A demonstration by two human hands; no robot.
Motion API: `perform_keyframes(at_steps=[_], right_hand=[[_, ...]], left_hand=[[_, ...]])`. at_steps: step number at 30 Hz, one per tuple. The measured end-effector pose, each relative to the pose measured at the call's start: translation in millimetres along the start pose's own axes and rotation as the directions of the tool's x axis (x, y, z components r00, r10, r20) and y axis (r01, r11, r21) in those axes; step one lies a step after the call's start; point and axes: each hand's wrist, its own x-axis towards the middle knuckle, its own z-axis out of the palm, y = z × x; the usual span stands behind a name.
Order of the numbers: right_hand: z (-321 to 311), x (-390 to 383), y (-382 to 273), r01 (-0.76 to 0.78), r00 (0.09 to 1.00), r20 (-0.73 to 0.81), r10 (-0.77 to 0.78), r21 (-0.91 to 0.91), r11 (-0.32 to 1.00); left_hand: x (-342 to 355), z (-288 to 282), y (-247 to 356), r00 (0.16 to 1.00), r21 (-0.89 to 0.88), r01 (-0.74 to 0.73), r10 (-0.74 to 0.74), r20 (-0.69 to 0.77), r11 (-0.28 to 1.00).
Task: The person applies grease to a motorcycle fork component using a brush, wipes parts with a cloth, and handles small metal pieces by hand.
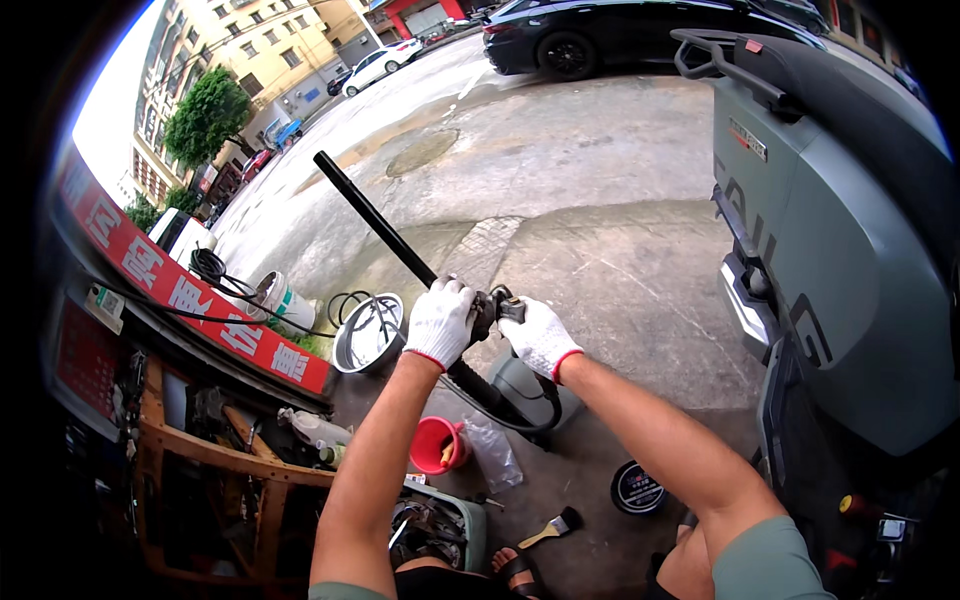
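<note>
A long black pole (378, 222) slants from the upper left down past my hands to the ground. My left hand (441, 320), in a white knit glove with a red cuff, is wrapped round the pole at mid-length. Beside it, my right hand (540, 338), gloved the same way, grips a black fitting (511, 307) on the side of the pole. Its fingers are closed and partly hidden. Below the hands a black hose or cable (553, 405) curves down toward the pole's foot. A grey-green rounded panel (520, 380) stands behind it.
A grey-green scooter (840, 230) stands at right. Below my arms are a red bucket (432, 446), clear plastic bag (494, 455), brush (552, 527), round dark tin (637, 490) and bin of parts (472, 520). A basin (368, 335), white bucket (285, 304) and wooden shelf (230, 455) are left.
</note>
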Motion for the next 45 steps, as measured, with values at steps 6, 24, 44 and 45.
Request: perform_keyframes(at_steps=[6,24,44,45], right_hand=[[21,15,-1,-0.126,0.991,0.018,0.131,-0.16,0.979],[33,31,7,-0.145,0.988,0.021,0.153,-0.225,0.963],[25,-17,-23,-0.039,0.986,0.148,-0.075,0.647,0.761],[27,-21,-28,-0.082,0.977,0.203,-0.059,0.62,0.781]], left_hand=[[-1,7,-2,0.999,-0.003,0.033,-0.033,0.025,0.999],[0,16,-3,0.996,-0.009,0.084,-0.083,0.034,0.996],[-121,-53,-36,0.756,-0.56,0.495,-0.647,-0.1,0.665],[-128,-52,-51,0.778,-0.489,0.51,-0.622,-0.089,0.708]])
